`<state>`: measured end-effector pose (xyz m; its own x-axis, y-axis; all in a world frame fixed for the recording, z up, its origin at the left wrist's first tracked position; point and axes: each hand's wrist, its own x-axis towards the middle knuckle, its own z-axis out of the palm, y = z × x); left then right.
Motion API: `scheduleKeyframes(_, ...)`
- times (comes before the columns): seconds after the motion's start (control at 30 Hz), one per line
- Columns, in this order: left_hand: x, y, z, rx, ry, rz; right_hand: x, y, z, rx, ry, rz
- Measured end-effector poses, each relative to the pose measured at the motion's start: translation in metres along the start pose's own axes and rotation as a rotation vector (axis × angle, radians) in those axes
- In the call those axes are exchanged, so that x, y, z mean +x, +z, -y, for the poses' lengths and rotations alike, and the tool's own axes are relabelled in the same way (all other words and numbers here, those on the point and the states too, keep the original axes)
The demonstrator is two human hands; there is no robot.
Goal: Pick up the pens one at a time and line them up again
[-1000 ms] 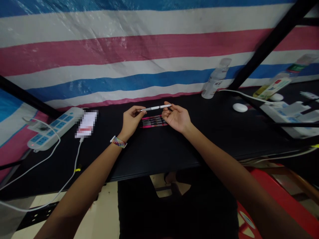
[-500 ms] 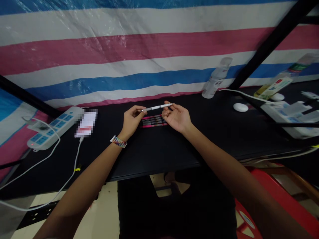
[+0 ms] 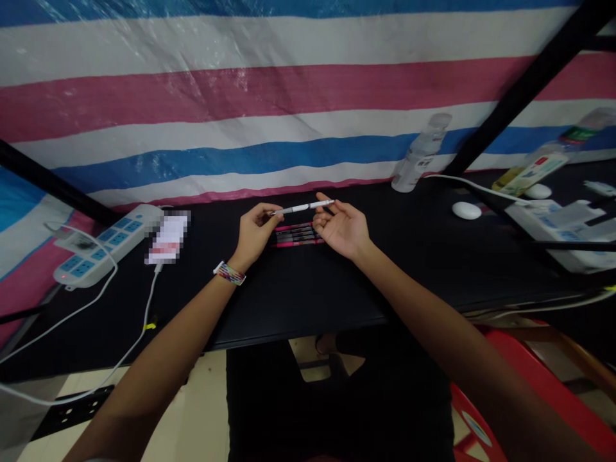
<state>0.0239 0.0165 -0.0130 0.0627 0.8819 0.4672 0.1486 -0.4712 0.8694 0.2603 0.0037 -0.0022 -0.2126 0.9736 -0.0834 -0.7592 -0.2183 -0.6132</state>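
White pen (image 3: 302,207) is held level just above centre frame, over the black surface (image 3: 298,289). The left hand (image 3: 253,232) pinches its tip end between thumb and fingers; the right hand (image 3: 342,226), palm up, grips the opposite end with its fingertips. Pink-and-black pens (image 3: 296,235) lie on the surface directly below, between both hands. A power strip (image 3: 103,245) sits at left.

We face a striped tarpaulin (image 3: 289,90) in pink, white and blue, hung as the back wall. Before it runs a black tabletop (image 3: 298,289), crossed by black frame bars (image 3: 524,83). Pale floor (image 3: 202,410) shows beneath; a red chair (image 3: 539,366) stands at right. Light is dim.
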Motion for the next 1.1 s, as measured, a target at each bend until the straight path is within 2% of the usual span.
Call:
scheduleKeyframes(0.27, 0.0000, -0.0002, 0.0018, 0.003, -0.013, -0.005, 0.0022, 0.0025, -0.0036, 0.070, 0.023, -0.073)
scheduleKeyframes(0.47, -0.0010, 0.0026, 0.0045, -0.008, -0.021, 0.009, 0.0044, -0.0026, -0.0044, -0.012, -0.029, -0.047)
scheduleKeyframes(0.67, -0.0012, 0.0023, 0.0031, -0.010, -0.011, -0.003, 0.0041, -0.0018, -0.0039, 0.003, 0.000, -0.055)
scheduleKeyframes(1.1, 0.0004, 0.0023, 0.0048, -0.027, 0.000, -0.014, 0.0079, -0.0048, -0.0077, -0.047, -0.042, -0.045)
